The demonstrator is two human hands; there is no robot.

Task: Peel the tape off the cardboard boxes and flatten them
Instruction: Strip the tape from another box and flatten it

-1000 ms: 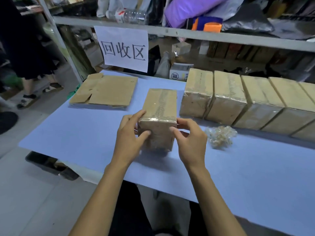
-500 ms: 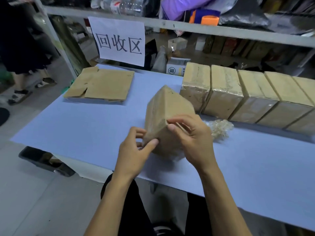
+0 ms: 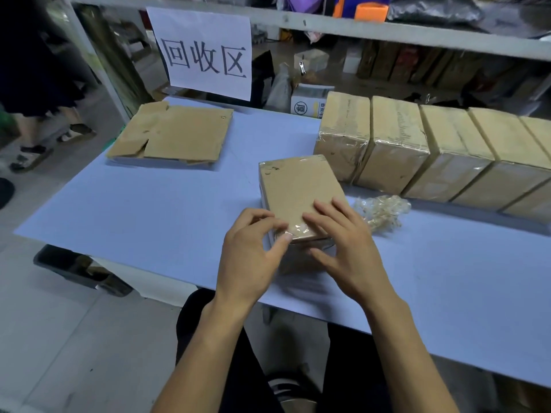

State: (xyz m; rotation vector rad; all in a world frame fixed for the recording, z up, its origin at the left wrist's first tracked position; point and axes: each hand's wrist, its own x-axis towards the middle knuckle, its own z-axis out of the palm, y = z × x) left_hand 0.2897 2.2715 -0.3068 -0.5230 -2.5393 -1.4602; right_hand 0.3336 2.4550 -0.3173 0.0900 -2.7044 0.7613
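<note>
1. A taped cardboard box (image 3: 298,192) is set on the pale blue worktop (image 3: 149,216), directly under and between both hands, with its broad face turned up.
2. The left hand (image 3: 249,254) is placed at the box's near left corner; its grip is loosely curled, with the thumb pressed against the near edge where clear tape is wrapped over the corner. Nothing is enclosed by it.
3. The right hand (image 3: 347,248) is laid on the near right part of the box's top face; its grip is spread open and flat, fingers (image 3: 323,214) resting on the cardboard, nothing being clasped.
4. A crumpled wad of clear tape (image 3: 381,213) is seen on the worktop just to the right of the right hand, apart from the box.
5. A row of taped boxes (image 3: 417,150) is lined up beyond and to the right of the hands, side touching side, well past the fingertips.
6. A stack of flattened cardboard (image 3: 173,135) is laid far beyond and to the left of the left hand.
7. A paper sign (image 3: 205,52) with printed characters is hung from a shelf rail (image 3: 417,31) straight beyond the left hand, behind the worktop.
8. Another person's legs in sandals (image 3: 29,156) are seen on the floor far to the left.
</note>
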